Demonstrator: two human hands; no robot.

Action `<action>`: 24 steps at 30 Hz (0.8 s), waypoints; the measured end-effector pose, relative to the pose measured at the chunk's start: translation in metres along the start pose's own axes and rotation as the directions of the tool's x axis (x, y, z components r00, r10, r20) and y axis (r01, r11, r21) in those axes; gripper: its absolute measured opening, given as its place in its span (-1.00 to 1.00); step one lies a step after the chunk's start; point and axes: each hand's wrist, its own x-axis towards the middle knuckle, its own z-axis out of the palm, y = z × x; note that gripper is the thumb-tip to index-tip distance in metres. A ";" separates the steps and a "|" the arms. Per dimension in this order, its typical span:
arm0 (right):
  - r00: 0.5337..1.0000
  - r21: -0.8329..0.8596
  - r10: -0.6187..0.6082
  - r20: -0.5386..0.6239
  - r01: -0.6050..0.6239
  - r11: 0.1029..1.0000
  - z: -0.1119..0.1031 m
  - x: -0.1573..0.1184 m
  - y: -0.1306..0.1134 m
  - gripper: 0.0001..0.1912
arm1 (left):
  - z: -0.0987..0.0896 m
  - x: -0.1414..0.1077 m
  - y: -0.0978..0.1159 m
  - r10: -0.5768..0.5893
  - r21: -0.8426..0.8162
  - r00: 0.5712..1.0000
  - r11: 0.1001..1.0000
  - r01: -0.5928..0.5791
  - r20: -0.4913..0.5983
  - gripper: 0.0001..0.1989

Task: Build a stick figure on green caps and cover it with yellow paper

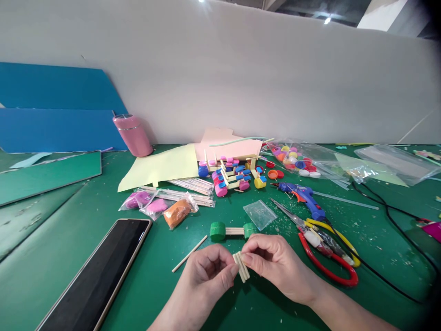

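Note:
Several short wooden sticks [241, 267] lie side by side in a small bundle, pinched between my left hand [211, 277] and my right hand [275, 264]. Both hands have thumb and forefinger closed on it, one from each side. Just beyond the fingers, a piece with green round ends [217, 231] joined by short sticks rests on the green table [155, 285]. One loose wooden stick [189, 253] lies beside my left hand. To the right of my right hand are red-handled scissors [347, 273] and yellow-handled pliers [354, 257].
A phone [99, 276] lies at the left. Clay packets [177, 211], packed sticks [193, 195] and colourful assembled pieces [229, 177] stand further back. A blue glue gun [306, 195] with a black cable is at the right, and a pink cup [133, 135] at the back left.

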 end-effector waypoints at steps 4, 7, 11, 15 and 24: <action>1.000 0.003 0.008 0.002 -0.008 1.000 0.000 0.001 -0.001 -0.87 | 0.001 -0.001 0.001 -0.013 -0.015 1.000 1.000 0.013 0.000 -0.68; 1.000 0.002 0.010 0.001 -0.010 1.000 -0.001 0.001 0.000 -0.86 | 0.001 -0.001 0.002 -0.018 -0.039 1.000 0.999 0.018 -0.005 -0.68; 1.000 -0.007 0.018 0.000 -0.018 1.000 -0.001 0.001 0.003 -0.84 | 0.001 0.000 0.002 -0.021 -0.050 1.000 0.999 0.020 -0.017 -0.69; 1.000 -0.007 0.031 -0.001 -0.031 0.999 0.000 0.002 0.004 -0.82 | 0.001 0.001 0.000 -0.030 -0.050 0.999 0.998 0.029 -0.027 -0.69; 0.969 -0.308 -0.123 -0.216 0.052 0.950 -0.027 0.002 -0.005 -0.92 | -0.002 0.003 0.003 -0.065 -0.179 0.995 0.983 0.050 -0.079 -0.71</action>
